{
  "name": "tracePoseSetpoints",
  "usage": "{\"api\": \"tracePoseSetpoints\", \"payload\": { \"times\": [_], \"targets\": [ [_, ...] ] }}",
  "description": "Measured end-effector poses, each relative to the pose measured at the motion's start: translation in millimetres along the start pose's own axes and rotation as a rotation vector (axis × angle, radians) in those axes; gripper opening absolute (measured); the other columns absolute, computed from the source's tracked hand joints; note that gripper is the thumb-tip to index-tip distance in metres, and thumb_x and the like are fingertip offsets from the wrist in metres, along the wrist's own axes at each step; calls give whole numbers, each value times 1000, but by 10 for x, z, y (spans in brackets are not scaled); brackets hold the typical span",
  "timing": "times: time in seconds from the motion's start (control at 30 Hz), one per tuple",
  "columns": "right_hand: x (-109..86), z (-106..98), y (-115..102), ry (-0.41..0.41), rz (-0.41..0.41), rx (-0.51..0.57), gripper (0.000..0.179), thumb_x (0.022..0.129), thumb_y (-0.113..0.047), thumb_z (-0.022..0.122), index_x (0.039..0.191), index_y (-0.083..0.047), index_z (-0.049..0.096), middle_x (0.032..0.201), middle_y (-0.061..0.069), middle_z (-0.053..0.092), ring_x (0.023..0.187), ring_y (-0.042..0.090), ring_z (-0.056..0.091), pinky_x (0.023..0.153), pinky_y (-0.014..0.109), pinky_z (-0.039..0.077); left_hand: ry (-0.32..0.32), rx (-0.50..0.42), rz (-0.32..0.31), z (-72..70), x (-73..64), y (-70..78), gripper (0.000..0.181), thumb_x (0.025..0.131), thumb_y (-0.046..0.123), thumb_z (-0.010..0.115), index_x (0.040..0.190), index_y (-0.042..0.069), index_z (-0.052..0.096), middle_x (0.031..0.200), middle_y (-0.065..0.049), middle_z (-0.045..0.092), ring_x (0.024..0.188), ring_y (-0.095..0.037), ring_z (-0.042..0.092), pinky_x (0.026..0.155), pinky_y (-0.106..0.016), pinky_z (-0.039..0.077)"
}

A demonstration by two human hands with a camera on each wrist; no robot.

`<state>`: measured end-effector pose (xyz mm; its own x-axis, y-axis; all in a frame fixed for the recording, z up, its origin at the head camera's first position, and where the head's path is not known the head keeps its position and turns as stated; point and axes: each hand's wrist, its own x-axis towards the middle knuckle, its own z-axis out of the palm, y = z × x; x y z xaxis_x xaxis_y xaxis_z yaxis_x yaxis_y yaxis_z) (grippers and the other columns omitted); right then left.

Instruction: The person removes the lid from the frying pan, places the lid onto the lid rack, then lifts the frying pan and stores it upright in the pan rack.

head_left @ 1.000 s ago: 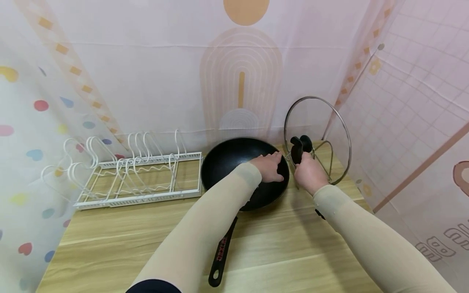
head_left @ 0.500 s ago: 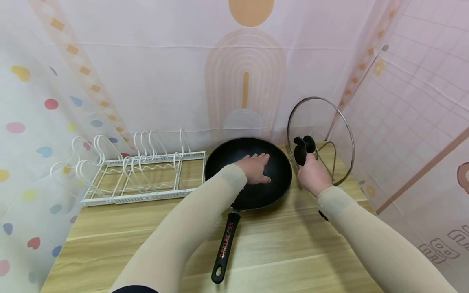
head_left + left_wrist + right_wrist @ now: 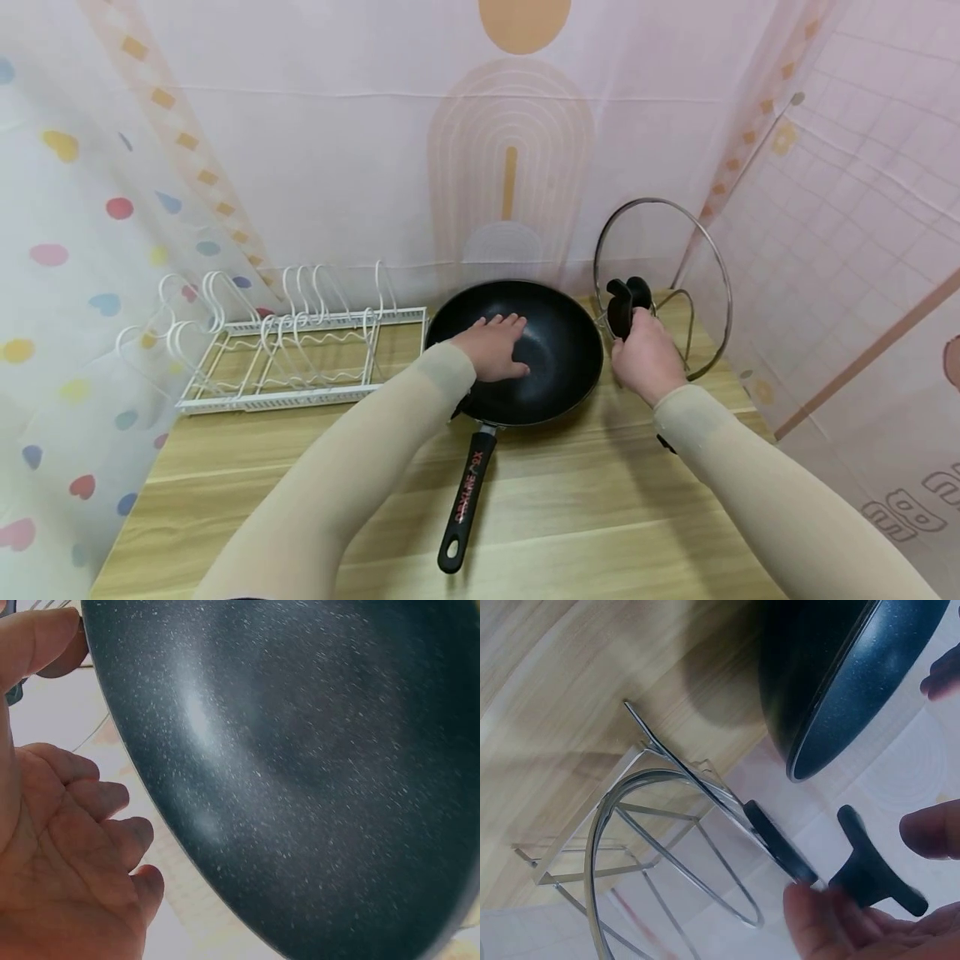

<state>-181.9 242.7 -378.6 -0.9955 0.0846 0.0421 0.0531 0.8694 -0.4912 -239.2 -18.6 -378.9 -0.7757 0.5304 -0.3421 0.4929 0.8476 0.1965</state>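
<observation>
Over the left part of a black wok (image 3: 558, 362) is my left hand (image 3: 491, 346), fingers straight and spread. In the left wrist view it lies beside the wok's rim with nothing in its grasp. The wok's long black handle (image 3: 467, 500) points toward me. At the right, a glass lid (image 3: 666, 250) with a metal rim stands upright in a wire lid stand (image 3: 592, 810). My right hand (image 3: 648, 354) has its fingers curled at the lid's black knob (image 3: 874, 870); its thumb looks a little apart from the knob in the right wrist view.
A white wire rack (image 3: 315, 398) with several upright loops stands to the left, close against the wok. Printed curtains (image 3: 360, 167) hang behind and at both sides. Everything rests on a wood-grain table (image 3: 600, 517).
My left hand has moved left across the wok, from its right side to its left part. The right hand stays at the lid's knob. The view has shifted slightly left.
</observation>
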Motion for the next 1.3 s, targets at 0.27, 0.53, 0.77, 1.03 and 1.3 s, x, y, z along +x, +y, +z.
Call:
{"api": "tracePoseSetpoints", "payload": {
  "times": [0.27,0.53,0.77,1.03,1.3],
  "targets": [
    [-107,47,-48,97,-66,-53,62,101,-19,57,154,9,38,159,35,33,146,55,26,115,68,37,-11,15,-17,36,-108,-151,90,105,57,56,170,14,12,178,-7,9,165,-29,8,135,-49,8],
    [-207,138,-152,139,-208,-65,59,99,-16,65,148,11,46,157,33,37,146,54,28,120,66,28,12,13,-21,90,-272,-230,88,105,57,55,170,15,14,178,-8,10,165,-30,8,135,-49,7],
    [-270,199,-228,88,-304,-94,56,99,-17,68,145,9,50,152,32,44,144,52,34,120,65,33,60,18,-23,192,-385,-286,87,104,59,56,170,14,19,177,-10,16,165,-32,14,134,-50,10],
    [-369,254,-280,11,-382,-113,53,101,-20,68,143,9,54,150,30,49,143,51,39,120,62,36,83,1,-21,254,-550,-308,87,103,59,57,169,13,24,176,-10,19,164,-32,16,134,-51,12],
    [-431,328,-270,-26,-420,-118,50,100,-22,69,139,7,58,149,30,52,141,50,43,121,64,35,113,-11,10,327,-757,-328,84,103,58,58,167,11,29,175,-12,24,163,-34,20,133,-52,15]
  ]
}}
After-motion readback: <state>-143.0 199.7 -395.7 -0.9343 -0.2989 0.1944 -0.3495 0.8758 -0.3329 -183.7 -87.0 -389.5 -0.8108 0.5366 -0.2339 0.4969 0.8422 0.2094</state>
